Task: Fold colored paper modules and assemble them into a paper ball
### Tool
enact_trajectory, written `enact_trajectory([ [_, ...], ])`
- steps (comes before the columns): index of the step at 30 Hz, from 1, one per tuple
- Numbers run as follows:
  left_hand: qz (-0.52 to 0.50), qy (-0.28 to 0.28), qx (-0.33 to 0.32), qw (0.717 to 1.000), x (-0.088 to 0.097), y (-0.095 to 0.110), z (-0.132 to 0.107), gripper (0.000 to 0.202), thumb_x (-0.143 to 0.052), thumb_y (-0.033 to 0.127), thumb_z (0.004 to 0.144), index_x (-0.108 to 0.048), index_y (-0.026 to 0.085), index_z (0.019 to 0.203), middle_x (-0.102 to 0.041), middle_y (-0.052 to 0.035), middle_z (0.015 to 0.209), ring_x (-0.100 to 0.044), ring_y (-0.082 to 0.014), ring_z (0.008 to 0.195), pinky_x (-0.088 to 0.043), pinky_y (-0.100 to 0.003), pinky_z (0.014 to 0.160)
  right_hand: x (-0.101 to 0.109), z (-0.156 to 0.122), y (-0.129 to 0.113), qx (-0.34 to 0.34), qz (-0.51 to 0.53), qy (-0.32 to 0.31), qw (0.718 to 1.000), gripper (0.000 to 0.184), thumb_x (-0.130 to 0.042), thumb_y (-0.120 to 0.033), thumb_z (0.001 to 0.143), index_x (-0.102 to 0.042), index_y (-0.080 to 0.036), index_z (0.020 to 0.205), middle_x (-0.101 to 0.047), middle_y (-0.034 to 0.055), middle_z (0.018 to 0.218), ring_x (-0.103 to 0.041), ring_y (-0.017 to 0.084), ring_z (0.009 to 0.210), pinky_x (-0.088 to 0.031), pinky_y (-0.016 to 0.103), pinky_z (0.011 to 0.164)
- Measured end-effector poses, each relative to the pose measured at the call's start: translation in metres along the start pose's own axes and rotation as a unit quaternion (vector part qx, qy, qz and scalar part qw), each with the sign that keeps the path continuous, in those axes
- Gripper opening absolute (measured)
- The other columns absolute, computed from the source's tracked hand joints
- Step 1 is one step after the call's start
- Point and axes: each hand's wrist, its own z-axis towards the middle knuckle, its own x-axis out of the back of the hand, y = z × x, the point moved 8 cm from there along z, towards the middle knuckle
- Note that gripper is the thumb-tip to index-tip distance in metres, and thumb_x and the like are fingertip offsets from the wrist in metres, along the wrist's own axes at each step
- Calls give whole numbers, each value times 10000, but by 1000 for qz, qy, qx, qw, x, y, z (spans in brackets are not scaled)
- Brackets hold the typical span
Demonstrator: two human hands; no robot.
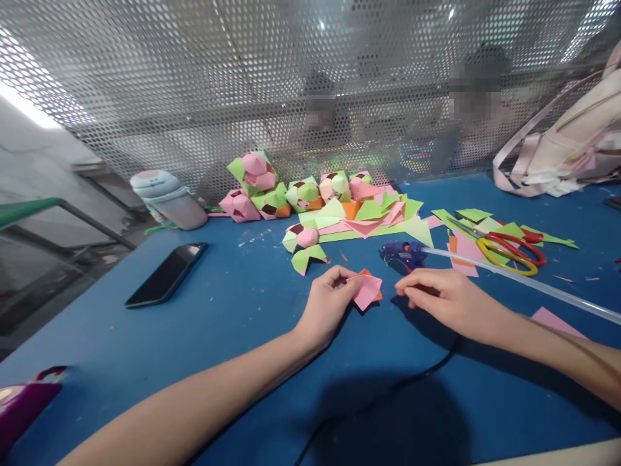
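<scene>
My left hand [326, 304] pinches a small folded paper piece [367, 292], pink on the face toward me with orange edges behind it, just above the blue table. A little to the right hovers my right hand [449, 301], its thumb and fingers curled together toward the paper but apart from it. Nothing shows between those fingertips. Beyond that hand lies a blue glue gun [403, 254], with a long clear glue stick [524, 281] reaching out to the right from it.
Folded paper balls [240, 206] in pink and green are piled along the perforated metal screen [272, 84]. Loose paper pieces [371, 210], scissors [514, 249], a phone [167, 275], a tumbler [177, 206] and a pale bag [567, 139] surround the work area. A black cable [388, 392] crosses in front.
</scene>
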Motion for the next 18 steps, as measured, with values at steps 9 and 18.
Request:
enact_trajectory([
  [9,-15,1,18,1000,-4,-5,5,133,-656,297,730,-636,166,730,-674,-27,714,-587,-146,654,-433,-255,621,36,5,44,-65,-140,117,981,338,-708,-396,732,-643,-225,1015,-695,41,903,-645,225,765,-508,321,650],
  [18,10,17,-5,1000,1,-1,9,109,-628,263,755,-621,158,726,-623,3,686,-540,-119,644,-399,-231,611,1,32,58,-52,-54,62,995,243,-529,-288,874,-649,-213,1072,-711,14,1025,-656,255,939,-523,378,824],
])
